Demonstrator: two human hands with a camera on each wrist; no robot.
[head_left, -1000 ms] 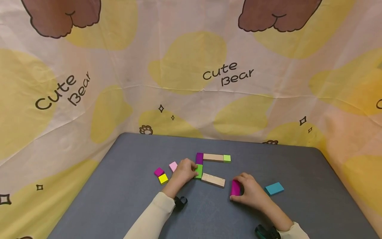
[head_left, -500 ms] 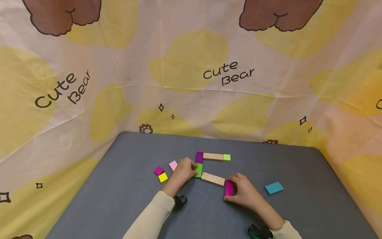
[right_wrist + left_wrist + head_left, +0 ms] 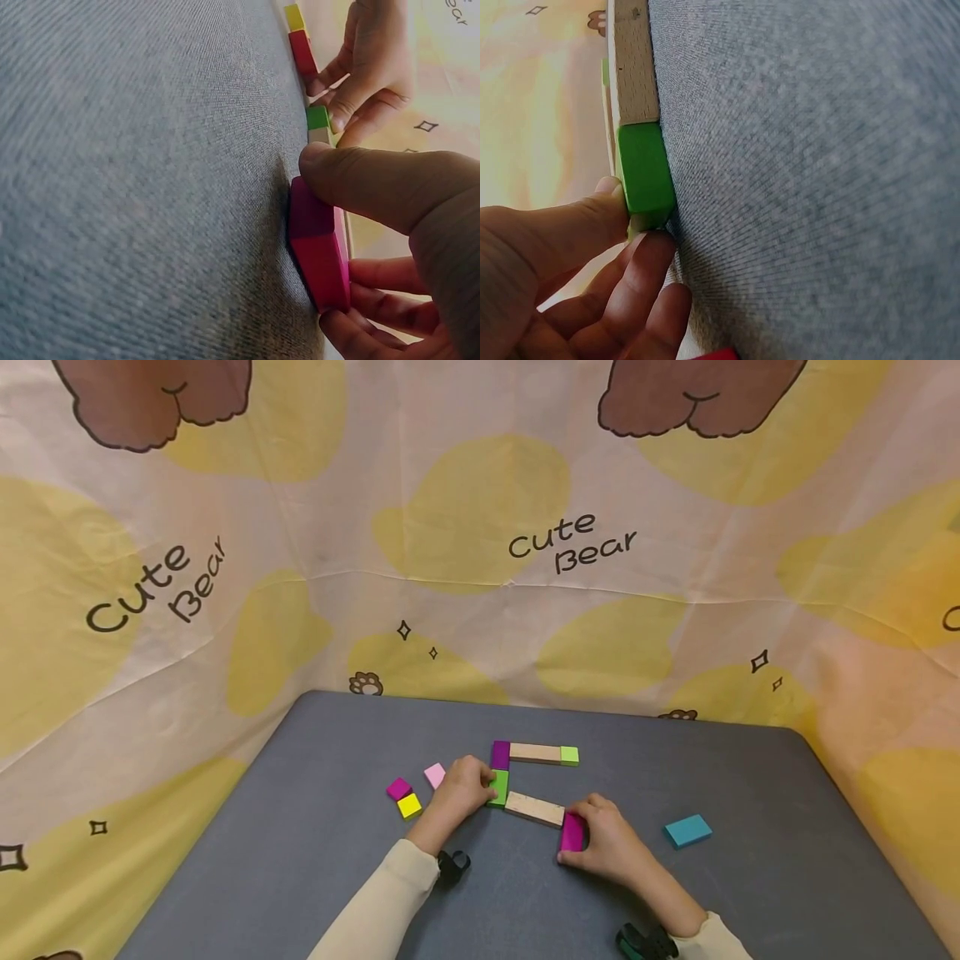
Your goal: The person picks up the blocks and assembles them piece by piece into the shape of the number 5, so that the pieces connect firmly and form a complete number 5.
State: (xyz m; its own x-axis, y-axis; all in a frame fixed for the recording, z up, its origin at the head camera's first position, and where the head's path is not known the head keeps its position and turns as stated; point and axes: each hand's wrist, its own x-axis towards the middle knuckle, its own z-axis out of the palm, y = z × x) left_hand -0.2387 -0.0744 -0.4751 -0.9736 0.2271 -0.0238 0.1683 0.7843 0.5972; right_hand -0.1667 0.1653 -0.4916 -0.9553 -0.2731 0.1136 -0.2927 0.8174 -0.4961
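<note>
Cute Bear cloth (image 3: 465, 510) hangs beyond the gray table (image 3: 495, 914) you are working on. From your head camera, your left hand (image 3: 459, 789) pinches the green block (image 3: 501, 787) where it meets the purple block (image 3: 500, 755) and the nearer wooden plank (image 3: 534, 809), presumably to keep that corner from shifting. Your right hand (image 3: 609, 837) grips the magenta block (image 3: 572, 833) by its two ends, likely so its long left side stays free for the plank's right end, which it now seems to touch. A second ago the magenta block sat apart, farther right; your left hand and the blue block (image 3: 687, 831) look unmoved. From your left wrist, your thumb and fingertips hold the green block against the plank's end. From your right wrist, your thumb covers one end of the magenta block, low against the table, while a fingertip braces the other.
</note>
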